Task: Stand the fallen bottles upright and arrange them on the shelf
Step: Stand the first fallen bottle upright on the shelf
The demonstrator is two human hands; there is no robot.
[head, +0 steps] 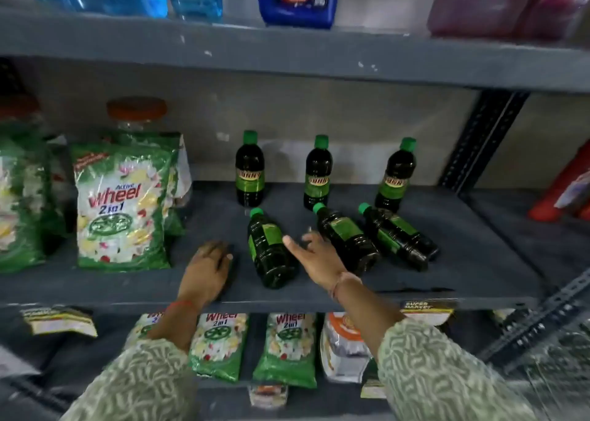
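So I've got six dark bottles with green caps on the middle shelf [463, 261]. Three stand upright along the back: left one [250, 170], middle one [317, 174], right one [396, 176]. Three lie on their sides in front, caps pointing back: left fallen bottle [269, 251], middle fallen bottle [346, 237], right fallen bottle [397, 237]. My right hand [314, 257] is spread open between the left and middle fallen ones, holding nothing. My left hand [209, 269] rests palm-down on the shelf, empty too. A Wheel detergent pack [123, 206] stands off to the left.
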